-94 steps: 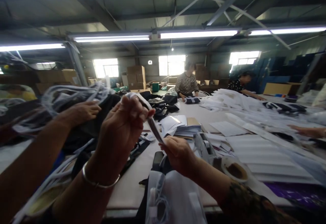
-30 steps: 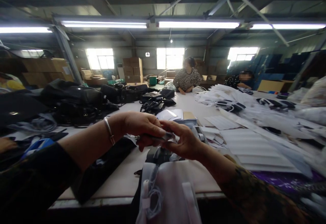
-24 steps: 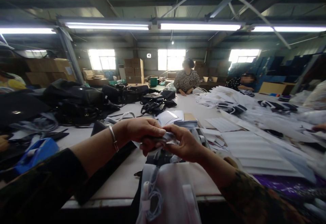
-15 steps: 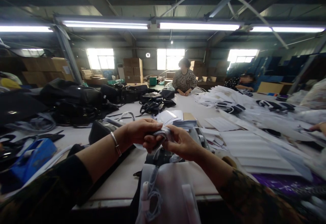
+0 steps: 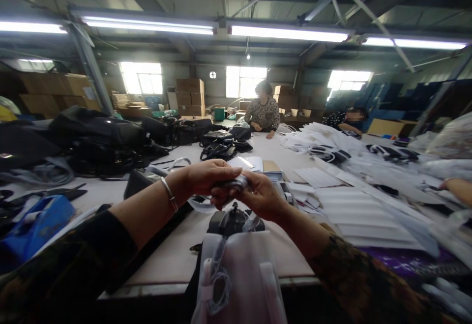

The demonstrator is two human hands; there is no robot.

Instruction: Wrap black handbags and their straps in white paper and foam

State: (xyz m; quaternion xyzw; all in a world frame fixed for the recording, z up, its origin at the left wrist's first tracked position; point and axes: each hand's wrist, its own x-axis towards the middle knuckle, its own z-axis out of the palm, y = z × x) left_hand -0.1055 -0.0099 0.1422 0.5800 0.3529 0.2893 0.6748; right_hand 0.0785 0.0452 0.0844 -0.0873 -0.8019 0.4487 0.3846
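My left hand (image 5: 208, 177) and my right hand (image 5: 260, 196) meet in front of me above the table (image 5: 177, 255). Both pinch a small folded white strip (image 5: 236, 183) between their fingertips. A silver bangle (image 5: 169, 193) circles my left wrist. Below the hands lies a black bag (image 5: 230, 220), partly covered by a white cloth bag with cords (image 5: 236, 279) at the table's near edge.
Black bags (image 5: 103, 142) are heaped at the left, with a blue item (image 5: 35, 225) nearer. White sheets (image 5: 361, 211) spread over the right. Two people sit at the far end, one in a patterned top (image 5: 262, 112). Another person's hand (image 5: 455, 189) reaches in from the right.
My hands came down from holding a long strip stretched in the air and drew together; the strip is now folded small between them. The co-worker's arm at the left is gone.
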